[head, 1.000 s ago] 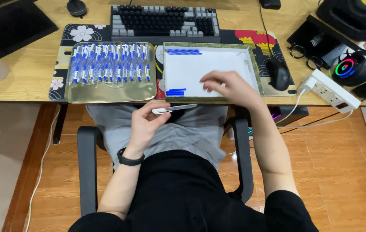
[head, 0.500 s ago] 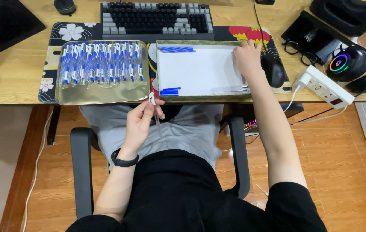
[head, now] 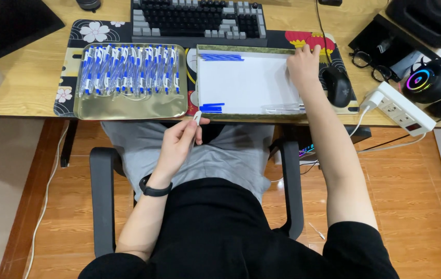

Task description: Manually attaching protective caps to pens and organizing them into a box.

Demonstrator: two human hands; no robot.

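Wooden counter with two trays, seen from above a seated person assembling pens.

Held just below the counter (head: 19,88) edge, a white pen barrel (head: 196,120) is pinched in the curled fingers of the left hand (head: 179,142), over the lap. Above it sits the white-lined tray (head: 246,82), with loose blue refills (head: 221,57) at its far edge, blue caps (head: 211,107) at its near corner and clear barrels (head: 282,108) along the near edge. The right hand (head: 303,64) lies loosely open on the tray's far right corner, fingers spread; whether it grips anything cannot be told. Left of that, a gold tray (head: 127,106) carries rows of finished blue-and-white pens (head: 127,70). A keyboard (head: 200,20), mouse (head: 337,85) and power strip (head: 404,108) lie around them. Keeping the barrel steady and its open end facing up would probably make fitting a part cleaner.
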